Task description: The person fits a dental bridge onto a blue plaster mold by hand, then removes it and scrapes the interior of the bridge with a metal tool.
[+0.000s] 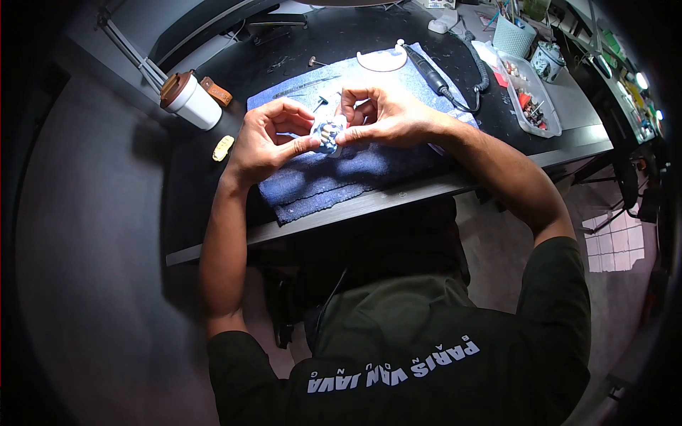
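Between my two hands is a small blue and white piece (328,133) with rounded pale lumps on it, held above a blue towel (312,177). My left hand (273,138) pinches its left edge with the thumb, the fingers curled behind. From the right side, my right hand (380,117) grips the same piece between thumb and fingers. A small dark-headed tool (322,101) shows just behind the piece. What the curled fingertips touch is partly hidden.
A corded handpiece (426,69) lies at the towel's back right, beside a white rounded object (382,59). A clear bin (527,99) of small parts stands right. At left are a lidded cup (193,103) and a yellowish piece (223,148).
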`<action>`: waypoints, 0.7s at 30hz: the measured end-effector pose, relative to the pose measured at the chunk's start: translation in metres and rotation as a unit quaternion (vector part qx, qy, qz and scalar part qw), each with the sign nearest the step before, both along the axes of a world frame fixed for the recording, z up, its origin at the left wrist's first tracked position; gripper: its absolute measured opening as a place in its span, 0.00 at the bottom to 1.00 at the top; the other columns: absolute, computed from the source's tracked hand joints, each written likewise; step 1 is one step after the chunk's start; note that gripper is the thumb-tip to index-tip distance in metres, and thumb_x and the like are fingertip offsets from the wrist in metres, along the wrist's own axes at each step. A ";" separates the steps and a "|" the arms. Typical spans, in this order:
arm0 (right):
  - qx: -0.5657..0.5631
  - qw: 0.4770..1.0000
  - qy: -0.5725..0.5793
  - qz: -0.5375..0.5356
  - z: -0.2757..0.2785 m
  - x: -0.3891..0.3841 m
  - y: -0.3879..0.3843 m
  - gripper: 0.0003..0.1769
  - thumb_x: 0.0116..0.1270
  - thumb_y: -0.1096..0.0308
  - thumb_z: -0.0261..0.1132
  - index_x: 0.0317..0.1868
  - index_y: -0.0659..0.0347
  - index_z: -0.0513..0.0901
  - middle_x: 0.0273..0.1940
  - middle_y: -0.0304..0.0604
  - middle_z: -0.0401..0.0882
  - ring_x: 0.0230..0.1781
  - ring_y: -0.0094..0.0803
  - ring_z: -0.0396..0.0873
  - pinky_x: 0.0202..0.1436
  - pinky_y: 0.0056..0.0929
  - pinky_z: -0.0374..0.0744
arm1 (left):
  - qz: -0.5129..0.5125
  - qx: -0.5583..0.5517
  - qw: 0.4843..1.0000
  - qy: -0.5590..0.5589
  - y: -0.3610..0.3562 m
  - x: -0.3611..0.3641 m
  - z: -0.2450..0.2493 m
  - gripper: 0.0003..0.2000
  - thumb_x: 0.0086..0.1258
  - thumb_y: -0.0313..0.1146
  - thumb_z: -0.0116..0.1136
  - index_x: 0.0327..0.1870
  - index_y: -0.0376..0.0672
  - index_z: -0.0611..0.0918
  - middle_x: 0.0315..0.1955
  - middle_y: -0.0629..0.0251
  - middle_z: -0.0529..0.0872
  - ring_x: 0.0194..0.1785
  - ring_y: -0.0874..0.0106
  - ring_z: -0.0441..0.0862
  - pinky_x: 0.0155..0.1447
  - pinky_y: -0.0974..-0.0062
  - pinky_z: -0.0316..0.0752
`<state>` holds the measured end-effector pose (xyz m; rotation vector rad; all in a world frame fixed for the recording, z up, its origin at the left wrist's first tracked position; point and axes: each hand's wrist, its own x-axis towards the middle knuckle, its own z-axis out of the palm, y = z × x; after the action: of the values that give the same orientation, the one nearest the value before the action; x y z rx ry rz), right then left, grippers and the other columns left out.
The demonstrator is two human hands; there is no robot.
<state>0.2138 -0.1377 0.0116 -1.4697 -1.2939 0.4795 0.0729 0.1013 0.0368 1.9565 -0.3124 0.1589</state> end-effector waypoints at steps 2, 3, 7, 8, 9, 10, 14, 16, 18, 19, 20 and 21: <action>0.006 1.000 -0.002 0.002 -0.001 0.000 0.001 0.23 0.64 0.55 0.86 0.39 0.60 0.82 0.42 0.40 0.88 0.41 0.25 0.87 0.47 0.30 0.87 | 0.000 0.000 1.000 -0.001 0.000 0.000 0.000 0.18 0.63 0.27 0.84 0.50 0.39 0.86 0.44 0.60 0.93 0.50 0.72 0.92 0.60 0.71 0.88; 0.009 1.000 -0.003 0.003 -0.002 0.001 0.001 0.23 0.64 0.54 0.86 0.39 0.60 0.82 0.42 0.40 0.88 0.41 0.25 0.88 0.47 0.30 0.87 | 0.001 0.001 1.000 -0.001 0.001 0.000 0.000 0.18 0.63 0.27 0.84 0.50 0.39 0.86 0.44 0.60 0.93 0.50 0.72 0.92 0.60 0.71 0.87; -0.014 1.000 0.005 0.000 -0.002 0.002 0.001 0.22 0.64 0.54 0.86 0.39 0.60 0.83 0.42 0.40 0.88 0.42 0.25 0.88 0.47 0.30 0.87 | 0.001 -0.001 1.000 0.003 0.000 -0.001 0.000 0.18 0.63 0.27 0.84 0.51 0.39 0.86 0.44 0.60 0.93 0.50 0.72 0.92 0.60 0.71 0.87; -0.015 1.000 0.001 -0.003 0.000 0.001 0.000 0.22 0.64 0.54 0.86 0.39 0.60 0.83 0.42 0.40 0.88 0.42 0.25 0.88 0.47 0.29 0.87 | 0.000 -0.001 1.000 0.002 0.000 -0.001 0.000 0.18 0.63 0.27 0.84 0.51 0.39 0.86 0.44 0.60 0.93 0.50 0.72 0.92 0.60 0.71 0.87; -0.017 1.000 -0.004 -0.006 0.000 0.001 0.000 0.22 0.64 0.54 0.86 0.39 0.60 0.83 0.42 0.40 0.88 0.42 0.25 0.89 0.46 0.29 0.87 | 0.000 -0.002 1.000 0.001 0.000 -0.001 -0.001 0.19 0.63 0.27 0.84 0.51 0.39 0.86 0.44 0.60 0.93 0.50 0.72 0.92 0.60 0.71 0.87; -0.015 1.000 -0.004 -0.005 0.000 0.001 0.000 0.22 0.64 0.54 0.86 0.40 0.60 0.83 0.42 0.40 0.88 0.42 0.25 0.89 0.46 0.29 0.87 | -0.001 -0.003 1.000 0.000 0.000 0.000 -0.001 0.19 0.63 0.27 0.84 0.51 0.39 0.86 0.44 0.60 0.93 0.50 0.72 0.92 0.61 0.71 0.87; -0.008 1.000 -0.007 -0.003 -0.002 0.002 0.001 0.23 0.63 0.54 0.86 0.40 0.60 0.83 0.42 0.40 0.88 0.42 0.25 0.89 0.46 0.29 0.86 | -0.003 -0.007 1.000 0.002 0.000 0.000 0.000 0.19 0.63 0.27 0.84 0.51 0.39 0.86 0.44 0.60 0.93 0.50 0.72 0.92 0.61 0.71 0.87; -0.009 1.000 -0.002 -0.002 -0.003 0.002 0.001 0.23 0.63 0.54 0.86 0.40 0.60 0.83 0.42 0.40 0.88 0.42 0.25 0.89 0.46 0.29 0.86 | -0.003 -0.004 1.000 0.004 0.000 0.000 0.000 0.19 0.63 0.27 0.84 0.51 0.39 0.86 0.44 0.60 0.93 0.50 0.72 0.92 0.61 0.71 0.87; -0.014 1.000 0.008 -0.002 -0.002 0.002 0.001 0.23 0.63 0.54 0.86 0.40 0.60 0.83 0.42 0.40 0.88 0.42 0.25 0.89 0.46 0.29 0.87 | -0.001 -0.002 1.000 0.003 0.000 0.000 0.000 0.19 0.63 0.27 0.84 0.51 0.39 0.86 0.44 0.60 0.93 0.50 0.72 0.92 0.61 0.71 0.87; -0.012 1.000 0.010 -0.001 -0.002 0.002 0.000 0.23 0.63 0.54 0.86 0.40 0.60 0.83 0.42 0.40 0.88 0.42 0.25 0.89 0.46 0.29 0.86 | 0.000 -0.001 1.000 0.002 0.000 0.000 0.000 0.19 0.63 0.27 0.84 0.51 0.39 0.86 0.44 0.60 0.93 0.50 0.72 0.92 0.61 0.71 0.87; -0.009 1.000 0.012 0.000 -0.001 0.001 0.000 0.23 0.63 0.54 0.86 0.40 0.60 0.83 0.42 0.40 0.88 0.41 0.25 0.89 0.45 0.29 0.86 | -0.001 -0.002 1.000 0.002 0.000 0.000 0.000 0.19 0.63 0.27 0.84 0.51 0.39 0.86 0.44 0.60 0.93 0.50 0.72 0.92 0.61 0.71 0.87; -0.007 1.000 0.014 0.001 -0.001 0.001 0.000 0.23 0.63 0.54 0.86 0.40 0.60 0.83 0.42 0.40 0.88 0.41 0.25 0.89 0.45 0.29 0.86 | -0.001 -0.002 1.000 0.001 0.000 -0.001 0.000 0.19 0.63 0.27 0.84 0.51 0.39 0.86 0.44 0.60 0.93 0.50 0.73 0.92 0.61 0.71 0.87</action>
<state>0.2145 -0.1373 0.0107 -1.4685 -1.2726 0.5098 0.0721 0.1010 0.0367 1.9515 -0.3119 0.1564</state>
